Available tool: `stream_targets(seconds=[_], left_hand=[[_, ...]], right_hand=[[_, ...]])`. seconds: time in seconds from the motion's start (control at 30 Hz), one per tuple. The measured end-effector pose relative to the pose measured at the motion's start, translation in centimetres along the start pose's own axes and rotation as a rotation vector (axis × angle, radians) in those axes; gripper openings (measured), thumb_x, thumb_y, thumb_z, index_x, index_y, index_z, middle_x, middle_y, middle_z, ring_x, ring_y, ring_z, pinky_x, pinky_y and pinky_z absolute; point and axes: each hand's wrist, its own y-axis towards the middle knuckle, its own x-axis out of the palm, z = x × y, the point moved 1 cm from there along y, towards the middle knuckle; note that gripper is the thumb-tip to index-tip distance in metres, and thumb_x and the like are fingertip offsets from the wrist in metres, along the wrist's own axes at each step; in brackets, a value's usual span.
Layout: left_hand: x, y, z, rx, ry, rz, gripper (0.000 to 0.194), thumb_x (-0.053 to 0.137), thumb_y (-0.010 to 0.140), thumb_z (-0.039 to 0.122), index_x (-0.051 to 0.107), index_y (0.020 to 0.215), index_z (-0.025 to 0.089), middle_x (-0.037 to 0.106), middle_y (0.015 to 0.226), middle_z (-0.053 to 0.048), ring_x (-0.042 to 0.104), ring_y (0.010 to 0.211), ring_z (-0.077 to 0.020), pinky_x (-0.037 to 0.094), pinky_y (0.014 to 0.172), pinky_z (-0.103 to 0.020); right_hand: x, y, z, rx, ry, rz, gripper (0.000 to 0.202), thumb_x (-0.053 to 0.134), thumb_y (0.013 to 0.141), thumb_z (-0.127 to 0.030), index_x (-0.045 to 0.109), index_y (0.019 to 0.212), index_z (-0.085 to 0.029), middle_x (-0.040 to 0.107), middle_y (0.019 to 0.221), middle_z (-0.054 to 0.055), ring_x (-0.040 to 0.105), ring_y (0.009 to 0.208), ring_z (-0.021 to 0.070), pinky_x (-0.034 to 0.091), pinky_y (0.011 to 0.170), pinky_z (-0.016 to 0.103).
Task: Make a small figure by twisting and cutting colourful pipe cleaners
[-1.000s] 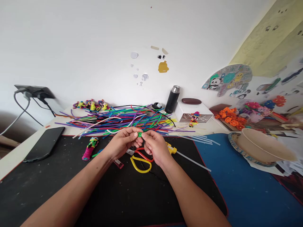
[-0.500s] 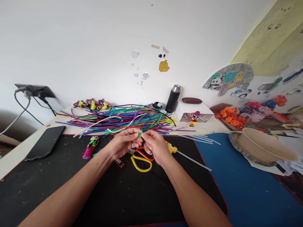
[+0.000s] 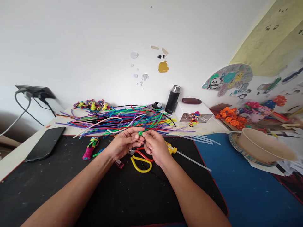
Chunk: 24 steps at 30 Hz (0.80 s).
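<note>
Green piece (image 3: 140, 133) pinched by left hand (image 3: 123, 143) and right hand (image 3: 155, 145) above yellow scissors (image 3: 141, 160), pipe-cleaner pile (image 3: 123, 121) behind.

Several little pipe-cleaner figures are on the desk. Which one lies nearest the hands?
The pink and green figure lying on the black mat, just beyond the left hand. The others sit farther back: a cluster by the wall and one by the white box.

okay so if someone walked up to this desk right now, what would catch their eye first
Most striking is the sprawling heap of long multicoloured pipe cleaners across the back of the desk. Just in front of it, the left hand and right hand pinch a small bright green piece between their fingertips, above yellow-handled scissors on the black mat. Orange craft flowers glow at the far right.
</note>
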Motion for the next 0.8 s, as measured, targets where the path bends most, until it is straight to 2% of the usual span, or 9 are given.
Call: stream_targets(seconds=[0.27, 0.4, 0.6, 0.8], left_hand=[[0.4, 0.0, 0.2, 0.082, 0.107, -0.008, 0.033, 0.095, 0.073, 0.028, 0.079, 0.097, 0.013, 0.080, 0.075, -0.006, 0.074, 0.061, -0.0134, 0.062, 0.062, -0.020], [0.3, -0.2, 0.7, 0.105, 0.228, -0.013, 0.031, 0.094, 0.075, 0.033, 0.078, 0.092, 0.013, 0.077, 0.068, -0.005, 0.072, 0.058, -0.0156, 0.059, 0.056, -0.023], [-0.5, -0.1, 0.8, 0.183, 0.417, 0.002, 0.029, 0.088, 0.081, 0.038, 0.078, 0.095, 0.015, 0.077, 0.072, -0.005, 0.072, 0.062, -0.0167, 0.058, 0.060, -0.026], [0.5, -0.4, 1.1, 0.274, 0.592, 0.063, 0.032, 0.086, 0.081, 0.046, 0.078, 0.089, 0.016, 0.072, 0.069, -0.003, 0.066, 0.059, -0.0150, 0.054, 0.057, -0.025]], right_hand=[[-0.1, 0.0, 0.4, 0.024, 0.051, -0.046, 0.036, 0.082, 0.078, -0.047, 0.059, 0.080, -0.020, 0.047, 0.047, -0.010, 0.033, 0.034, 0.0045, 0.024, 0.034, 0.019], [0.0, -0.1, 0.5, 0.056, 0.015, -0.070, 0.036, 0.081, 0.080, -0.048, 0.057, 0.080, -0.020, 0.043, 0.044, -0.012, 0.033, 0.033, 0.0051, 0.023, 0.035, 0.019], [-0.1, -0.1, 0.6, 0.048, -0.005, -0.075, 0.035, 0.080, 0.080, -0.047, 0.056, 0.081, -0.020, 0.042, 0.043, -0.013, 0.033, 0.033, 0.0053, 0.024, 0.036, 0.019], [-0.1, 0.0, 0.8, 0.041, 0.008, -0.074, 0.033, 0.077, 0.082, -0.046, 0.056, 0.084, -0.021, 0.040, 0.044, -0.014, 0.033, 0.034, 0.0055, 0.023, 0.036, 0.019]])
